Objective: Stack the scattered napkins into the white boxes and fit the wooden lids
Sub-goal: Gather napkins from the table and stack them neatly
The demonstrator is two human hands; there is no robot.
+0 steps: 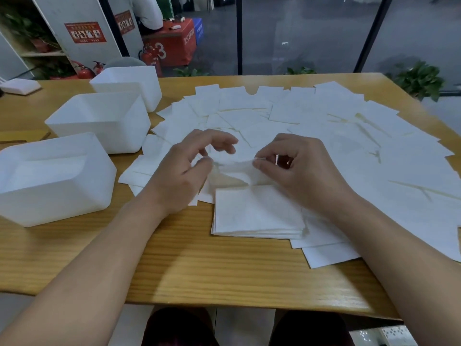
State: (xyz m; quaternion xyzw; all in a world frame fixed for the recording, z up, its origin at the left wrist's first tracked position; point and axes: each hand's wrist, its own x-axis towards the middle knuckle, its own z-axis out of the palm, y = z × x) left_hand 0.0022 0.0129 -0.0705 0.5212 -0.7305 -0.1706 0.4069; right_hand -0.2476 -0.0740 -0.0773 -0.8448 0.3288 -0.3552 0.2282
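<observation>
Several white napkins [311, 116] lie scattered over the middle and right of the wooden table [199, 265]. A neat stack of napkins [257, 216] sits near the front. Just above that stack, my right hand [296, 168] pinches one edge of a single napkin [234, 168] between thumb and forefinger. My left hand [189, 166] pinches the napkin's other edge, with its other fingers spread. Three white boxes stand at the left: a near box [50, 193] with napkins inside, a middle box [99, 121] and a far box [132, 81].
Thin wooden lids [22, 138] lie flat at the left edge behind the near box. A small white device [20, 86] rests at the far left corner. Glass panels, plants and red fire extinguishers stand beyond the table.
</observation>
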